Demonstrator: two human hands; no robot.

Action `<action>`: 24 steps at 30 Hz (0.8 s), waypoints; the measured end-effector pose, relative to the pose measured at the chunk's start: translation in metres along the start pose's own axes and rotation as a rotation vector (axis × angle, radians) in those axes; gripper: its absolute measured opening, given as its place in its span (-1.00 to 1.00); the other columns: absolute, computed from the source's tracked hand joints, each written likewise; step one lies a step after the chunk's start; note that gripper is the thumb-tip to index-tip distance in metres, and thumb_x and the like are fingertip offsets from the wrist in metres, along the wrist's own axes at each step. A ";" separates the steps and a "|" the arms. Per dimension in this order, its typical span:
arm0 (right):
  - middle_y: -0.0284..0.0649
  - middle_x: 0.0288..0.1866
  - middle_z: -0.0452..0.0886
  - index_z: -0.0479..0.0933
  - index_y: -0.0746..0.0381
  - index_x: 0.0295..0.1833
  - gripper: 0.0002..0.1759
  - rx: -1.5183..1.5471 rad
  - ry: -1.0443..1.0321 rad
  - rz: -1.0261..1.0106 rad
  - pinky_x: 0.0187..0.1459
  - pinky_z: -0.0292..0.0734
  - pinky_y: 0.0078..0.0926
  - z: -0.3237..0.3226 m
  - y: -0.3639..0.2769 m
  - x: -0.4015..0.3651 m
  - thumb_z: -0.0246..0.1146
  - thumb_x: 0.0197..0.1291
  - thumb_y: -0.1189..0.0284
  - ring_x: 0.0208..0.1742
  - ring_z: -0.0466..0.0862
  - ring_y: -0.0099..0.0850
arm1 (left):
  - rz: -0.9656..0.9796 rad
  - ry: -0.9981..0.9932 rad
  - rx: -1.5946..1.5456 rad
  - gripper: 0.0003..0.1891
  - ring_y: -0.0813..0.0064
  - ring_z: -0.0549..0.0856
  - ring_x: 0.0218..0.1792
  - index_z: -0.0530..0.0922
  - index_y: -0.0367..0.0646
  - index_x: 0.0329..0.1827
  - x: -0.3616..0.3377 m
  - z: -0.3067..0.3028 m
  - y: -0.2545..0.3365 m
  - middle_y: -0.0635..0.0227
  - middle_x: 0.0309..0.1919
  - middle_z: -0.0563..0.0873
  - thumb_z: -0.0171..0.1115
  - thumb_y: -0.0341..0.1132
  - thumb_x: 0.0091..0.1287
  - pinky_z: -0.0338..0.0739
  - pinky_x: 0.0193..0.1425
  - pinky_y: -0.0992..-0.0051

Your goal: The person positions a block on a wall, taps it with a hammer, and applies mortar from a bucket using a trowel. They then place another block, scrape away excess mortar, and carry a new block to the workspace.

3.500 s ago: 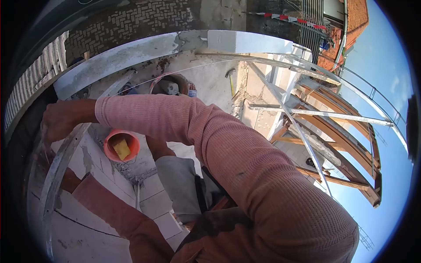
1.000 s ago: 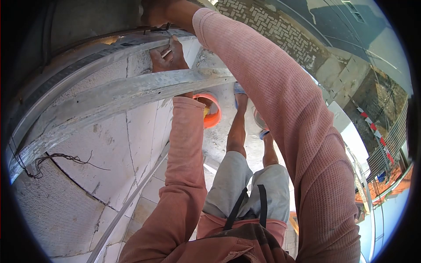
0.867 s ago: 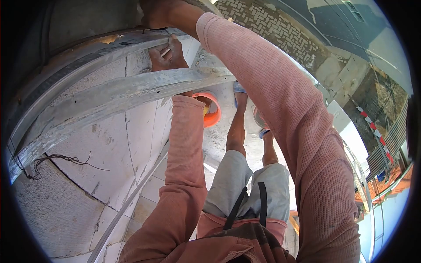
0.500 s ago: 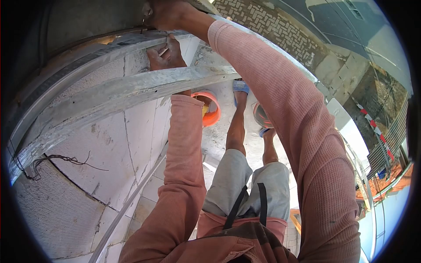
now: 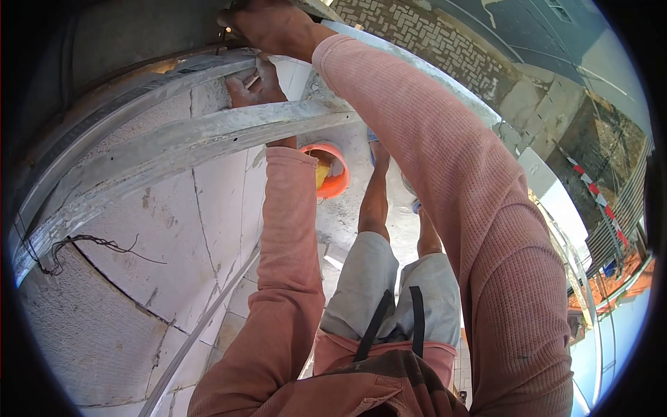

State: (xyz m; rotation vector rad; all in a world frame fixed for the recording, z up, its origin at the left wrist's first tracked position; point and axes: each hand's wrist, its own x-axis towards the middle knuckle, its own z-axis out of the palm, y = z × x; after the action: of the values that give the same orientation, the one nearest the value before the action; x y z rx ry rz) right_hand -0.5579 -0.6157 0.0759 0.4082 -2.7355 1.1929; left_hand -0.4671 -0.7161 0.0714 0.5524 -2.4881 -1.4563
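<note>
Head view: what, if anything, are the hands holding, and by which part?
Can't be told: the left hand is by the upper bar, the right hand above it, fingertips unclear.

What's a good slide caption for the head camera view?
Left hand and right hand close together beyond a grey beam, orange bucket below.

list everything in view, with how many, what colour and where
upper beam: one, grey, along the wall
lower beam: one, grey, crossing the left wrist
wall: one, pale, left
panel: one, dark, top left
wire: one tangle, dark, against the wall
pole: one, grey, lower left
bucket: one, orange, on the floor
object: one, yellow, in the bucket
tape: one strip, red and white, far right
paving: one area, grey, top
shorts: one pair, grey, bottom centre
sleeves: two, pink, on the arms
left hand: one, by the upper beam
right hand: one, top
</note>
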 end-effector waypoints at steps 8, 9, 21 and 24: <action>0.00 0.03 0.77 0.69 0.10 0.11 -0.71 -0.013 -0.079 0.095 0.19 0.66 -0.11 0.008 0.014 -0.006 0.21 0.41 0.25 0.13 0.76 -0.03 | 0.065 0.024 0.011 -0.63 0.33 0.80 -0.20 0.54 -0.36 -0.13 -0.001 -0.001 -0.001 0.05 -0.22 0.77 0.45 -0.19 0.38 0.74 -0.03 0.33; 0.03 0.01 0.77 0.70 0.11 0.10 -0.69 0.017 -0.128 0.146 0.18 0.67 -0.09 0.004 0.015 -0.010 0.20 0.43 0.21 0.11 0.76 -0.01 | 0.053 0.023 -0.026 -0.64 0.33 0.80 -0.21 0.54 -0.36 -0.14 -0.003 0.000 0.001 0.05 -0.24 0.77 0.45 -0.18 0.39 0.74 -0.02 0.33; 0.00 -0.23 0.69 0.63 0.37 -0.01 -0.73 0.358 0.454 0.432 -0.17 0.58 -0.28 -0.166 -0.040 -0.167 0.20 0.53 0.34 -0.31 0.68 -0.09 | -0.021 -0.069 -0.120 -0.50 0.30 0.80 -0.14 0.49 -0.35 -0.10 -0.004 -0.013 0.002 -0.02 -0.18 0.75 0.52 -0.07 0.35 0.74 0.08 0.39; -0.12 -0.27 0.67 0.64 0.36 0.04 -0.81 0.190 0.539 0.753 -0.25 0.56 -0.42 -0.206 -0.081 -0.265 0.21 0.51 0.47 -0.32 0.67 -0.36 | 0.021 -0.121 -0.148 -0.49 0.32 0.79 -0.08 0.50 -0.34 -0.04 -0.006 -0.021 -0.003 0.01 -0.12 0.76 0.51 -0.04 0.35 0.71 0.15 0.38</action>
State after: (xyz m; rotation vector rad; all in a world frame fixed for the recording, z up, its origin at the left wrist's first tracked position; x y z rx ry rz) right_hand -0.2791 -0.4660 0.2132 -0.8825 -2.3233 1.4281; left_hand -0.4539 -0.7317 0.0791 0.4209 -2.4391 -1.6960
